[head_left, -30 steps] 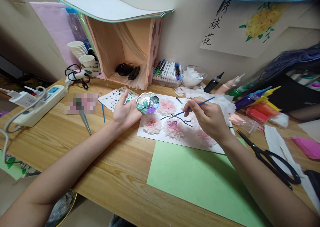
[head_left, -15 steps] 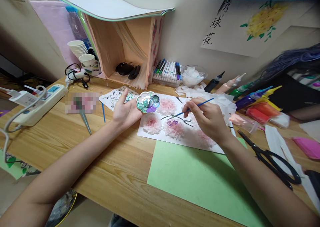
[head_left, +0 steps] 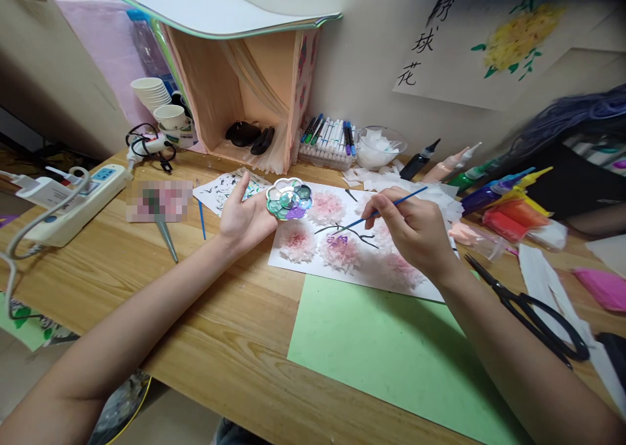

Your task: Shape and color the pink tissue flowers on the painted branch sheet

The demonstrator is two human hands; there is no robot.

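My left hand (head_left: 244, 218) is palm up, thumb raised, and carries a flower-shaped paint palette (head_left: 289, 200) on its fingers, which are hidden beneath it. Green, white and purple paint fills the wells. In my right hand (head_left: 409, 226) a thin blue paintbrush (head_left: 381, 207) is pinched between thumb and fingers, its tip over a tissue-paper flower (head_left: 340, 252) with purple marks. That flower sits among several pink ones on a white sheet (head_left: 288, 269), where dark painted branches run between them. A light green sheet (head_left: 372, 347) lies under its near edge.
Black scissors (head_left: 533, 314) lie at the right, near paint bottles (head_left: 489, 187). Behind the sheet stand a box of markers (head_left: 327, 138) and a bowl of tissue pieces (head_left: 376, 146). A power strip (head_left: 81, 203) is at the left, beside an open pink box (head_left: 267, 86).
My right hand has shifted a little right and toward me, bringing the brush tip from the painted branch to the purple-marked flower. My left hand and the palette have barely moved.
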